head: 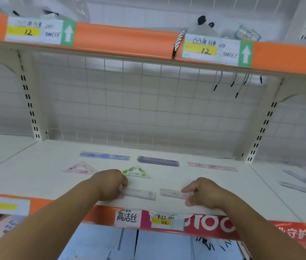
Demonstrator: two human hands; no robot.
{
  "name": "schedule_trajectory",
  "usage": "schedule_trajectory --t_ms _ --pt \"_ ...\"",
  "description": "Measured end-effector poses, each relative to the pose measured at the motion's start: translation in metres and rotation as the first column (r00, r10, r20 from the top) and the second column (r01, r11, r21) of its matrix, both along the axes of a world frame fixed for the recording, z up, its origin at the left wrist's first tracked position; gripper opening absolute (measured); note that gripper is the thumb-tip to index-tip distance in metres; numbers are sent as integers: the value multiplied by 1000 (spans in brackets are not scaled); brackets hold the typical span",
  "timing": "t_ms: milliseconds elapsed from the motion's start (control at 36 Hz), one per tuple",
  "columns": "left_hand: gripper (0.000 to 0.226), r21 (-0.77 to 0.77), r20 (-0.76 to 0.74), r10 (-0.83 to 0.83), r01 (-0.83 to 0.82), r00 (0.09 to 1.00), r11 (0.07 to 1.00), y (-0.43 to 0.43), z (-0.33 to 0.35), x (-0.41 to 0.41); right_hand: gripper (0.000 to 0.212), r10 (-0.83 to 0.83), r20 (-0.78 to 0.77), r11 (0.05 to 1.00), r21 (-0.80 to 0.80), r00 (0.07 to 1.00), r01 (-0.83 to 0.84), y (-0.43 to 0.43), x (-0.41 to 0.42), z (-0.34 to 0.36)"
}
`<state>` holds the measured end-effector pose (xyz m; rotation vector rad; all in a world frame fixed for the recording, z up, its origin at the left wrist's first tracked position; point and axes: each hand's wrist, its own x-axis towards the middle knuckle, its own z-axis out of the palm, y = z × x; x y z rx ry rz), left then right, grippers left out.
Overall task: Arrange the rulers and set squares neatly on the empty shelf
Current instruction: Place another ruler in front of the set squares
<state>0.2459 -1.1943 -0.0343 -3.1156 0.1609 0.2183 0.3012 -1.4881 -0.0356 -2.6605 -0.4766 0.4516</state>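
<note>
Curling round the outer ends of two short rulers, my fingers (123, 183) are all occupied: my left hand (109, 184) grips the left end of a clear short ruler (142, 194), and my right hand (204, 196) pinches the right end of a pale pink short ruler (172, 193) between fingertips and thumb. Both rulers lie near the front edge of the shelf (36, 177), their long axes running left to right along that edge and their free ends facing each other across a small gap. Each ruler stretches inward from the hand that holds it, so each hand is the nearer one for its own piece. I judge the coming move to be squaring the pair into one straight line, which turns on both axes sitting parallel to the front lip; the clear one looks tipped slightly down to the right. It is see-through with faint markings; the pink one is translucent, its print too blurred to read. Behind them lie a pink set square (80, 167) and a green set square (135, 171), and farther back a blue ruler (104, 155), a purple ruler (157, 161) and a pink ruler (212, 166) in a crosswise row.
</note>
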Motion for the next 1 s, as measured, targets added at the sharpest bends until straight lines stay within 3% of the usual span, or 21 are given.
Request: schedule_trajectory --t_ms 500,750,1000 --pt "48 -21 -13 29 -30 999 999 -1 0 1 51 -14 -32 999 32 999 15 -3 -2 -2" --pt "60 42 -72 197 -195 978 980 32 12 -14 49 0 -10 1000 -30 1000 0 -6 -1 1" --pt "49 86 -137 304 -295 943 952 40 18 -30 24 -11 24 997 -76 1000 13 -12 2 2"
